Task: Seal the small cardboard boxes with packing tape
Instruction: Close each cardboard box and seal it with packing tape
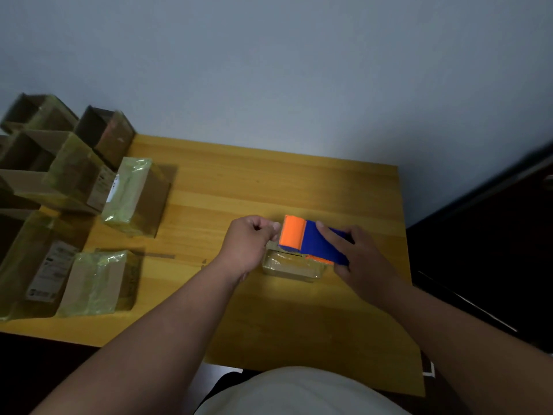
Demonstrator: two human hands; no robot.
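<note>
A plain room used as a small packing station, more a back office or home workspace than a shop floor. A wooden table (269,187) stands against a bare grey-blue wall (269,70) across the top of the frame. At the left edge, cardboard boxes (59,175), open and taped, some with shipping labels, crowd together. Right of centre is a blue and orange tape dispenser (311,241). Dark furniture (493,235) fills the right side
</note>
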